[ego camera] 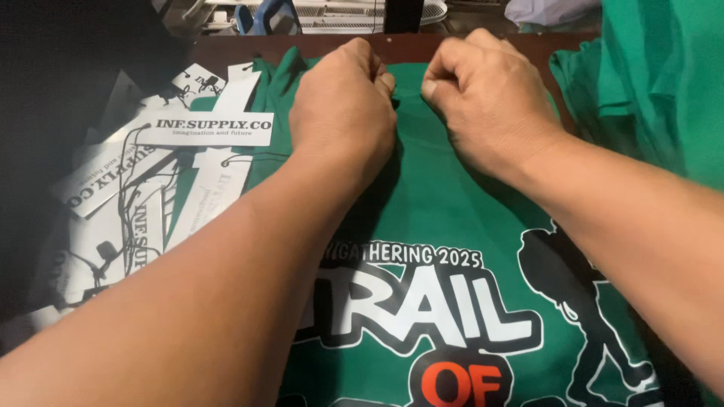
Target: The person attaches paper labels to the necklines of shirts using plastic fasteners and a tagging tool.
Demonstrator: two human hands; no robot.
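Currently, green shirt [452,211] lies flat, upper centre; left hand [343,109] and right hand [486,98] pinch its neck; hang tags [204,130] unattached at left.

Left hand [343,105], right hand [490,98]: bare forearms, no sleeves, no rings.

garment: green T-shirt [445,203], lying flat and face up, filling the centre and lower right of the frame
print: large white block lettering outlined in black, orange letters beneath at the bottom edge, a black walking figure at lower right
top edge: bunched near the upper centre of the frame, pinched under the closed fingers of both hands
surface: smooth, with slight creases near the top
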